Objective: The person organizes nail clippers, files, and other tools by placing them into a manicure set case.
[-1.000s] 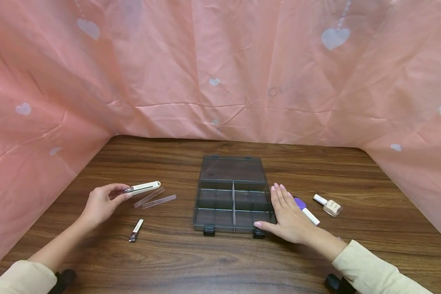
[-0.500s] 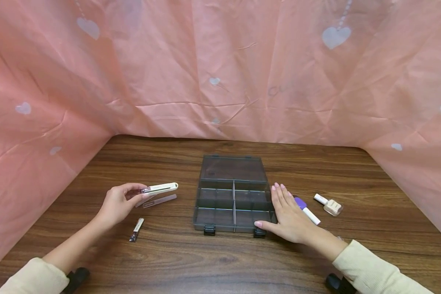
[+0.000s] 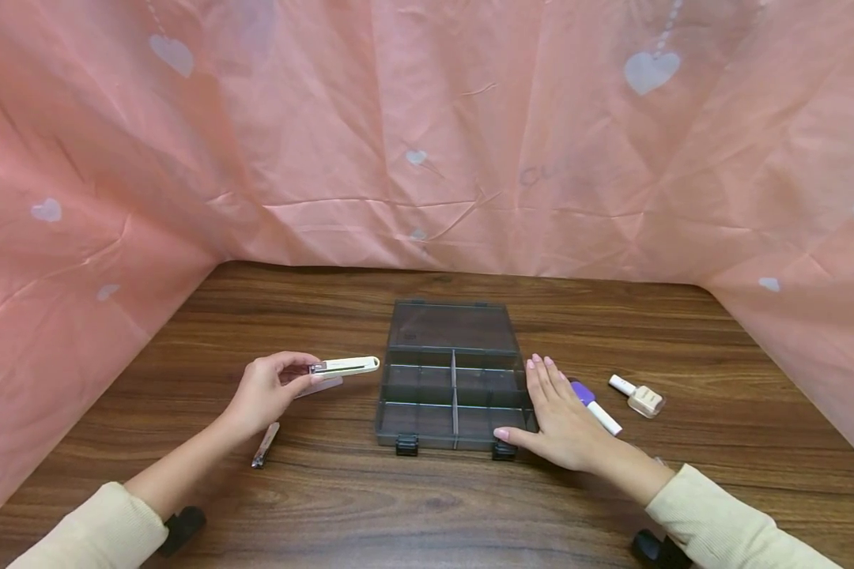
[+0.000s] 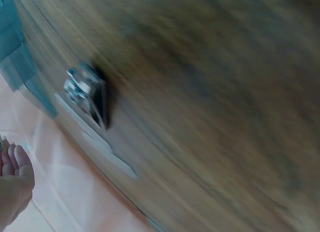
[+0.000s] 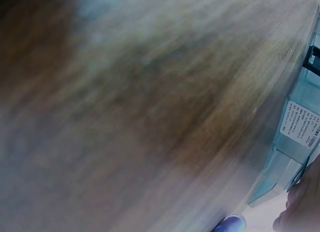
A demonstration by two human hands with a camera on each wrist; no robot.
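Note:
My left hand [image 3: 270, 389] pinches a large white-handled nail clipper [image 3: 349, 367] between thumb and fingers, its far end level with the box's left side. The dark see-through organizer box [image 3: 430, 442] lies with its lid folded back, and no items show in its compartments. Along its right side rests my right hand [image 3: 561, 423], fingers straight, thumb by the front latch. A smaller nail clipper [image 3: 265, 446] lies below the left wrist. Beyond it, in the left wrist view, are clear plastic strips [image 4: 95, 138]; the left hand partly hides them in the head view.
Right of the right hand lies a purple bottle with a white cap [image 3: 603, 417], partly covered by that hand. A beige nail polish bottle [image 3: 644, 401] lies farther right. A pink curtain [image 3: 427, 197] closes off the wooden table [image 3: 313, 308] at the back and sides.
My left hand has carried the large nail clipper rightward from over the clear strips toward the box. The right hand and the box have stayed in place.

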